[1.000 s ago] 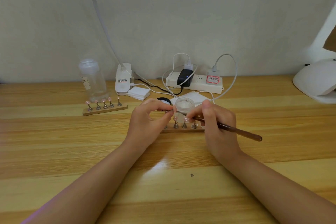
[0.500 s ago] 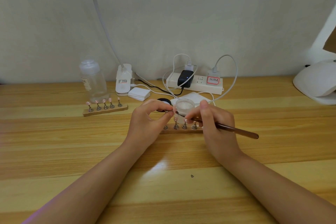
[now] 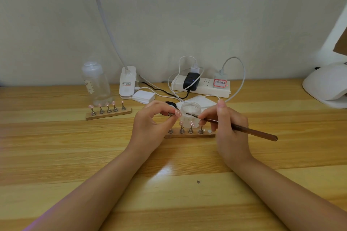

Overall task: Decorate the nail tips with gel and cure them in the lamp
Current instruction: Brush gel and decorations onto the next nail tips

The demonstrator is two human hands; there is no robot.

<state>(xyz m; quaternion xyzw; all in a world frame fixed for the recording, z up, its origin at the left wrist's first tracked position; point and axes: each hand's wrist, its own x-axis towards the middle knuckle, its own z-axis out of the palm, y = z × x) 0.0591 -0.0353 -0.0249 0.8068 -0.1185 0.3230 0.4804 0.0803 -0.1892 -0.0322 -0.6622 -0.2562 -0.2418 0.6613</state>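
Observation:
My left hand pinches a small metal stand carrying a pink nail tip with white dots, held just above the near wooden holder strip. Several other tips stand on that strip. My right hand grips a brown nail brush. The brush's tip lies over the rim of a clear open gel jar behind the strip, a short way right of the held tip. The white curing lamp sits at the far right edge of the table.
A second wooden strip with several pink tips stands at the left, in front of a clear bottle. A desk-lamp base, white pads, a black jar lid and a power strip with chargers and cables line the back.
The brush tip has moved up from the held nail tip to the jar's rim, and its handle has lowered a little. My left hand stays in place.

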